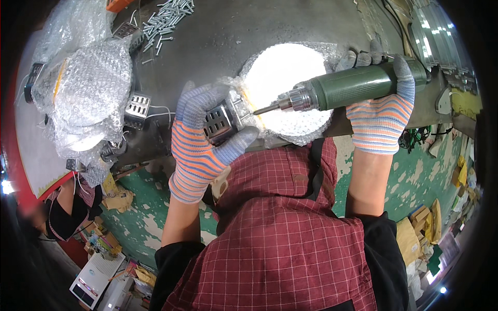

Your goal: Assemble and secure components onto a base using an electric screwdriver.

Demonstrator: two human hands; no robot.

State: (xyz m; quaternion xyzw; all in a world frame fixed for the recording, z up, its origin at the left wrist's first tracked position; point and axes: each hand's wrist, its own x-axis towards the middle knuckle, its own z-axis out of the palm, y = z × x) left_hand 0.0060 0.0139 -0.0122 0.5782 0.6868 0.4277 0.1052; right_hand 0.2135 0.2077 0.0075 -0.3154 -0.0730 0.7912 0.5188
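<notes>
- Nearest to us, filling the lower middle of the frame, is our red checked apron (280, 243), with both bare forearms rising out of it.
- Our left hand (199, 140), in a striped knit glove, has its fingers closed around a small slotted metal housing (219, 123) at centre frame, thumb under it and fingertips over the top.
- Our right hand (381, 111), gloved the same way, is wrapped fully shut around a green power screwdriver (353, 88) at upper right; its bit tip meets the housing's edge just beside our left thumb.
- The housing sits against a round white lamp disc in bubble wrap (285, 90), lying on the bench at upper centre.
- We judge the bit could skid off the fastener and hit the thumb, since the two are so close.
- Pushing at an angle could also tilt the housing or gouge the white disc behind it.
- The bench (218, 36) is dull grey metal; loose screws (166, 20) lie at upper left, with more bubble-wrapped lamps (88, 98) stacked at left.
- Beyond the bench edge, the floor (415, 176) is worn green paint with cardboard scraps at right, and another person's sleeve shows at lower left.
</notes>
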